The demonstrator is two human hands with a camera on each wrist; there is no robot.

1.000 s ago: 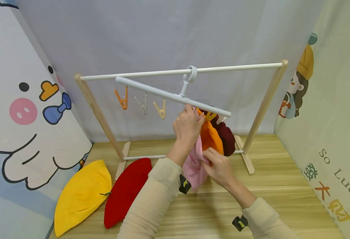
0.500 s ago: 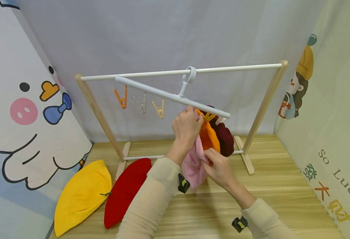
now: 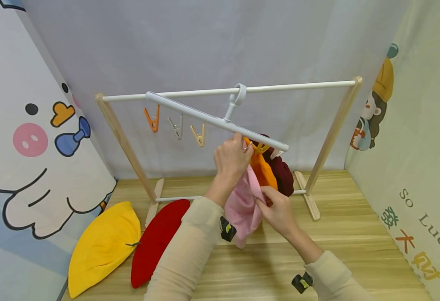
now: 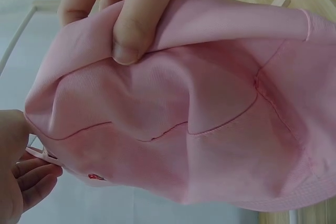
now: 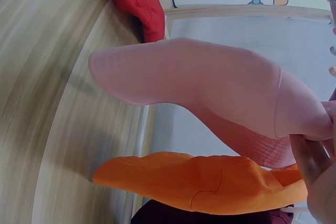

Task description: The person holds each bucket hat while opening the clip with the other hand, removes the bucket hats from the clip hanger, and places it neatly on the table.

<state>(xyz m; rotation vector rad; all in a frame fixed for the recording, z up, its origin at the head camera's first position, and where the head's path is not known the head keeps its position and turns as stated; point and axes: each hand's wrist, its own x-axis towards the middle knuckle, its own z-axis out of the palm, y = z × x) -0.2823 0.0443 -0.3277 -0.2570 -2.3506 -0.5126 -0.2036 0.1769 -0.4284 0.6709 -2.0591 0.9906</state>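
Above the table [image 3: 355, 238], a pink hat [image 3: 244, 205] is held near the right end of a hanger [image 3: 189, 110].
By curled fingers, a clip [image 4: 46, 155] is pinched in the left hand [image 3: 232, 156], the hat's edge in the right hand [image 3: 279, 209].

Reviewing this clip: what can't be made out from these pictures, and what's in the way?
1. Pink clothespin: whether it grips the pink bucket hat; head view, the left hand obscures the spot.
2. Burgundy hat: full shape; head view, behind the orange hat; right wrist view, cut by the bottom edge.
3. Small red mark: left wrist view, too small to read.
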